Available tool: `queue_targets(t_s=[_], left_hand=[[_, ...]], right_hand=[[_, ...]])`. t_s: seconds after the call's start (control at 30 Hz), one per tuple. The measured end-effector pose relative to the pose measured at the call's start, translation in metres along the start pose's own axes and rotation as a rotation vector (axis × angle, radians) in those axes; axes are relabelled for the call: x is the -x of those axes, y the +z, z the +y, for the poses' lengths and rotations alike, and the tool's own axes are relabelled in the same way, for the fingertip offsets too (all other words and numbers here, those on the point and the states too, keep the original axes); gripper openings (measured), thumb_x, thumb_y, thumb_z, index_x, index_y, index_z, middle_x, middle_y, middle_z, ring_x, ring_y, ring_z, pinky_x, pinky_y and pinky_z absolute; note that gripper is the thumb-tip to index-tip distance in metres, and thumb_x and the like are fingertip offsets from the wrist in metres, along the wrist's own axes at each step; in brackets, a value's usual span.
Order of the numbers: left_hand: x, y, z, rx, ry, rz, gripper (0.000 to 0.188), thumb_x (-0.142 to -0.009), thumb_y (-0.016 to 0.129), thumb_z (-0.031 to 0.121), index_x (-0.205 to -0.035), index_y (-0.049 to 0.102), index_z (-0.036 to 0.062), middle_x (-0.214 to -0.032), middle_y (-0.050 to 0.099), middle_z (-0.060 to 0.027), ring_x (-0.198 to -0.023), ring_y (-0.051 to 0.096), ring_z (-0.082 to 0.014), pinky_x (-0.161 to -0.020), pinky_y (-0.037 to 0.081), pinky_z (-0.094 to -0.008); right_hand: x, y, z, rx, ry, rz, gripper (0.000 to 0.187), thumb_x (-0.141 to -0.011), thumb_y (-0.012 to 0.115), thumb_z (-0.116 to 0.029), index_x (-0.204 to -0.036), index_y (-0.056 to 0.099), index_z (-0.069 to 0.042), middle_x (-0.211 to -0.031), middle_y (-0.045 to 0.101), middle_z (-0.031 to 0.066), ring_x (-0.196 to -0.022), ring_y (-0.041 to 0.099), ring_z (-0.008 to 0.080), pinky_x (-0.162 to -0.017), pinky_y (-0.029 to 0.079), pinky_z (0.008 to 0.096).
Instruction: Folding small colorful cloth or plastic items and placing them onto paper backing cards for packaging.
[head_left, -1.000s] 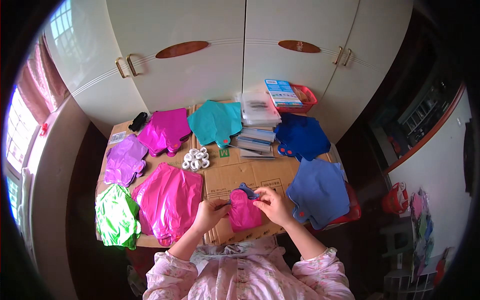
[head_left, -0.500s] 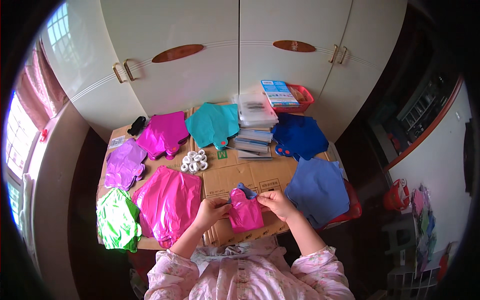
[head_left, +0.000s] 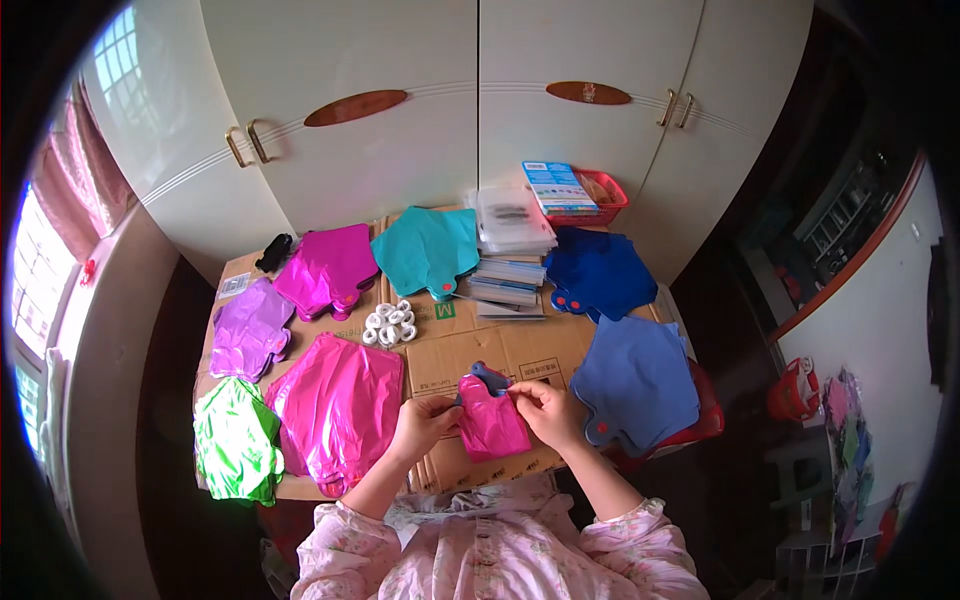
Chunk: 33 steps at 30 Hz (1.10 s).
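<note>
At the near edge of the cardboard [head_left: 445, 350], a small pink piece [head_left: 494, 425] with a blue-grey top [head_left: 489, 377] is pinched at its left edge by the left hand [head_left: 425, 424] and at its right by the right hand [head_left: 549, 412], seemingly so it is kept spread. From it, a large pink pile [head_left: 340, 405] is set at nine o'clock, a blue-grey pile [head_left: 640, 380] at three, white bands [head_left: 390, 323] at ten and a teal pile [head_left: 425, 248] at eleven, apparently sorted by colour.

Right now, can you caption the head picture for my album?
Left hand and right hand holding a pink-and-blue piece over cardboard.
</note>
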<state>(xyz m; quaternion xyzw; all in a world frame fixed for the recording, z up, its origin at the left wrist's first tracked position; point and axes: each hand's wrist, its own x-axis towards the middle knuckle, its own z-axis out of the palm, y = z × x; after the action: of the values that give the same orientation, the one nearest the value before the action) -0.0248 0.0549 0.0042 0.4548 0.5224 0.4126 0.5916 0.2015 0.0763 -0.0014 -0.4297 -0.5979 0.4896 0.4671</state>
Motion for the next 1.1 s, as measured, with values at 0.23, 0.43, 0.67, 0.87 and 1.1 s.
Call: queue_targets(t_s=[0.23, 0.43, 0.67, 0.87, 1.1], left_hand=[[0.000, -0.001, -0.003, 0.016, 0.015, 0.004, 0.014, -0.087, 0.063, 0.003, -0.095, 0.064, -0.0080, -0.087, 0.066, -0.0074, -0.074, 0.064, -0.0131, -0.069, 0.057, -0.0256], [-0.010, -0.005, -0.008, -0.105, -0.001, -0.009, 0.015, -0.085, 0.065, 0.008, -0.095, 0.067, -0.0041, -0.078, 0.065, -0.0017, -0.068, 0.060, -0.0074, -0.061, 0.052, -0.0224], [-0.024, -0.009, 0.001, -0.450, -0.003, 0.010, 0.022, -0.077, 0.071, 0.016, -0.092, 0.070, 0.0007, -0.068, 0.065, -0.0024, -0.058, 0.056, -0.0062, -0.054, 0.047, -0.0249], [-0.028, -0.012, 0.006, -0.516, -0.019, -0.017, 0.021, -0.076, 0.071, 0.015, -0.092, 0.070, 0.0023, -0.068, 0.066, -0.0064, -0.057, 0.059, -0.0104, -0.055, 0.049, -0.0266], [-0.020, -0.012, 0.002, -0.756, 0.375, -0.005, 0.016, -0.071, 0.068, 0.010, -0.087, 0.069, 0.0061, -0.079, 0.065, -0.0142, -0.071, 0.066, -0.0273, -0.067, 0.053, -0.0353]], right_hand=[[0.005, 0.001, -0.022, 0.168, 0.065, -0.026, 0.018, -0.084, 0.068, -0.012, -0.097, 0.066, 0.000, -0.084, 0.068, 0.0040, -0.073, 0.061, 0.0058, -0.063, 0.047, 0.0212], [-0.006, 0.001, 0.013, -0.077, 0.206, 0.019, 0.016, -0.083, 0.068, -0.006, -0.095, 0.061, 0.001, -0.081, 0.067, 0.0070, -0.071, 0.060, 0.0083, -0.063, 0.046, 0.0224], [-0.038, -0.012, 0.015, 0.030, 0.394, -0.259, 0.011, -0.084, 0.064, -0.005, -0.093, 0.062, 0.001, -0.078, 0.064, 0.0033, -0.069, 0.058, 0.0074, -0.062, 0.046, 0.0217], [-0.050, -0.014, 0.016, 0.165, 0.395, -0.368, 0.009, -0.083, 0.065, -0.008, -0.086, 0.066, 0.000, -0.072, 0.062, 0.0013, -0.063, 0.056, 0.0063, -0.056, 0.045, 0.0223], [-0.042, -0.007, 0.012, 0.556, -0.072, -0.251, 0.011, -0.077, 0.066, -0.007, -0.087, 0.068, -0.002, -0.081, 0.065, 0.0091, -0.073, 0.064, 0.0215, -0.065, 0.049, 0.0299]])
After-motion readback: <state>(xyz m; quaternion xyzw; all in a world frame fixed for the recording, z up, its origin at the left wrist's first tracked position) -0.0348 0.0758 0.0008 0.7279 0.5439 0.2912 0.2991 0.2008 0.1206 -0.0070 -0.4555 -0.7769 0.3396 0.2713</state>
